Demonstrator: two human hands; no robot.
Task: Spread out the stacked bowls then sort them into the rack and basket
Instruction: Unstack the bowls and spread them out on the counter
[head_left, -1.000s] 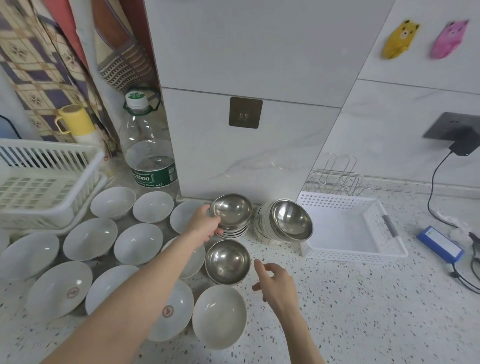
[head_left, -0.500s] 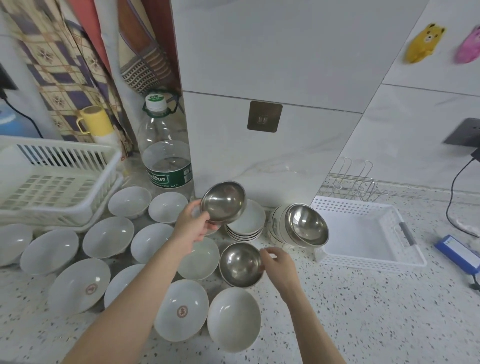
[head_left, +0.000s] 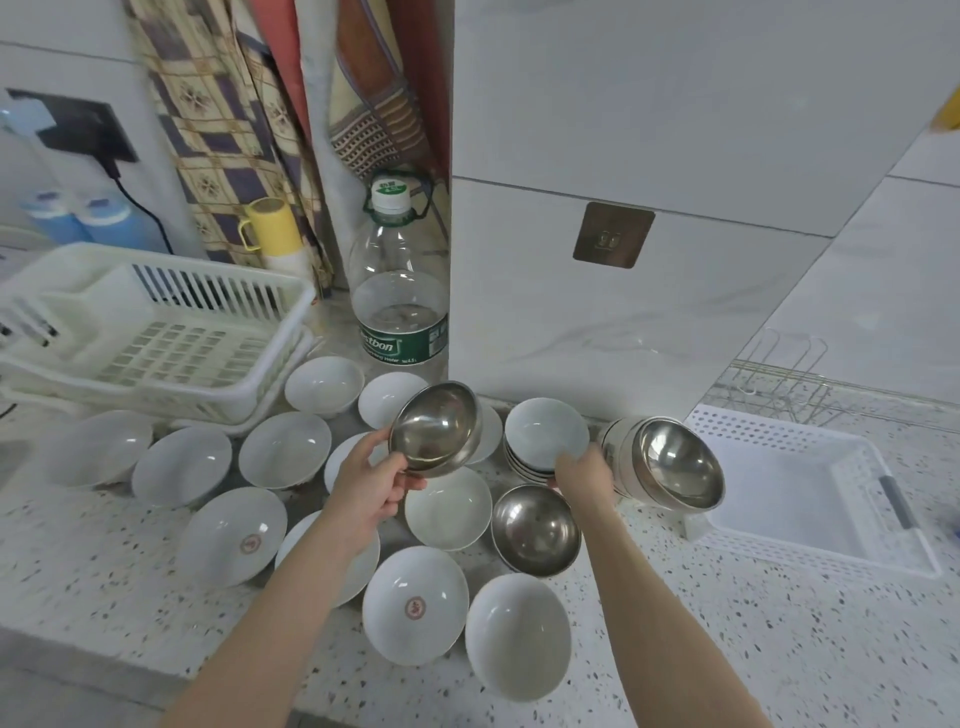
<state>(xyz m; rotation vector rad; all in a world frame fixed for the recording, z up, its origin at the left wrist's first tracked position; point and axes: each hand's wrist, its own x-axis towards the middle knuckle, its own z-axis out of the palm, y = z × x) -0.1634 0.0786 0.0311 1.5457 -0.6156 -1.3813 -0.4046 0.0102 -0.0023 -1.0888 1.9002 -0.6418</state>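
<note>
Since a moment ago the right hand (head_left: 584, 475) has left the steel bowl on the counter (head_left: 536, 522) and gone up to the short stack of white bowls (head_left: 545, 441), while the left hand (head_left: 371, 483) has carried its steel bowl (head_left: 435, 428) further left and higher, clear of that stack.

From the head camera, the only view, the left hand pinches the lifted steel bowl by its near rim, thumb inside, bowl tilted toward us. The right hand's fingers curl over the near edge of the white stack; whether they have closed on the top bowl I cannot tell.

White bowls already lie spread across the speckled counter (head_left: 727, 649) in front of the slatted rack (head_left: 156, 332); a tilted stack of steel bowls (head_left: 670, 467) leans against the white basket (head_left: 810, 493).

To do this well, I'd set the steel bowl down on bare counter beside its mate, not on a white one, and lift only the top white bowl, steadying the rest.
</note>
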